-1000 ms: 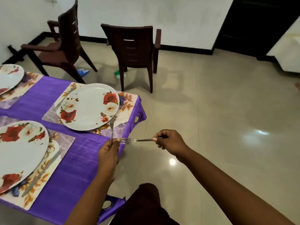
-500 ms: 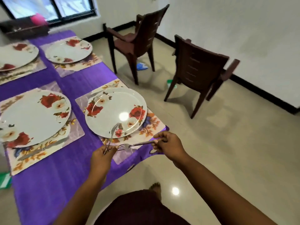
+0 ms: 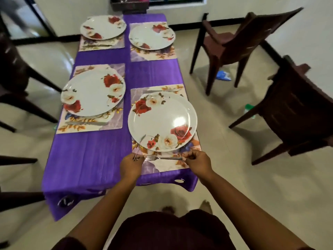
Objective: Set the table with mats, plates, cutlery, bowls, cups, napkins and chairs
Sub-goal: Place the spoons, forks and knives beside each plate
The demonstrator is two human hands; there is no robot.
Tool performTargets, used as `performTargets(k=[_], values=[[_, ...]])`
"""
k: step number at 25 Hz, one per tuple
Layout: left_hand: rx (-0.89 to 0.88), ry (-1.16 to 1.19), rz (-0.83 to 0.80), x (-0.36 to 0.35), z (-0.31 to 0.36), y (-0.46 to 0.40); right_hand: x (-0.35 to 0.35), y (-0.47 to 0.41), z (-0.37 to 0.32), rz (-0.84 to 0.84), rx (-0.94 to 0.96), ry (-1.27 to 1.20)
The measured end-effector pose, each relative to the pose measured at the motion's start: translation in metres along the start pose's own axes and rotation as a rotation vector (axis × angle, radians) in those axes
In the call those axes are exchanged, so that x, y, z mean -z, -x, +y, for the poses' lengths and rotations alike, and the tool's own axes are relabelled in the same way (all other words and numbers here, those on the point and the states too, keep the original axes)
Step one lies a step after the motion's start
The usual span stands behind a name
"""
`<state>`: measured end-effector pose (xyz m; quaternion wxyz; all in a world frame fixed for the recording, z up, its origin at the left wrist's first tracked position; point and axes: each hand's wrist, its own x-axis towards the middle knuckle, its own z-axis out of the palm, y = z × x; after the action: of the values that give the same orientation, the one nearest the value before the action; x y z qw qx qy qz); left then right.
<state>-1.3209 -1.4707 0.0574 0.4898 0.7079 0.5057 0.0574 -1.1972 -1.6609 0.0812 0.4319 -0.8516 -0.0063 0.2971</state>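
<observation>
My right hand (image 3: 197, 162) pinches the handle of a fork (image 3: 163, 158) held level just over the near strip of the near-right floral mat (image 3: 169, 165), tines pointing left. My left hand (image 3: 130, 164) grips a second fork (image 3: 140, 145) whose tines rise over the rim of the near-right rose plate (image 3: 162, 121). Three more rose plates (image 3: 93, 92) (image 3: 151, 36) (image 3: 103, 27) sit on their mats along the purple tablecloth (image 3: 100, 154). Knives lie on the near-left mat (image 3: 86, 123) and behind the near-right plate (image 3: 162, 90).
Two dark brown chairs (image 3: 234, 44) (image 3: 295, 109) stand apart from the table on the right. More dark chairs (image 3: 16, 82) line the left side. Blue (image 3: 223, 76) and green (image 3: 249, 108) scraps lie on the tiled floor. My feet are near the table's end.
The view has swung left so that I face the table's short end. Both hands, each with its fork, now sit over the near edge of the near-right mat.
</observation>
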Motion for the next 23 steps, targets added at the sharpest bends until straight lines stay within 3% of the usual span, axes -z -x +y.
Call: performTargets(k=[8,16,21,23], values=[[0.196,-0.025,0.192,-0.031,0.012,0.018,0.011,-0.032,0.002,-0.216,-0.042,-0.021],[0.205,0.02,0.295,-0.047,0.008,0.031,0.017,-0.044,0.0,-0.315,-0.019,0.061],[0.11,0.385,0.49,-0.065,0.03,0.059,0.037,-0.041,0.01,-0.403,-0.033,0.092],[0.103,0.555,0.408,-0.083,0.053,0.064,0.051,-0.044,0.008,-0.422,-0.032,0.081]])
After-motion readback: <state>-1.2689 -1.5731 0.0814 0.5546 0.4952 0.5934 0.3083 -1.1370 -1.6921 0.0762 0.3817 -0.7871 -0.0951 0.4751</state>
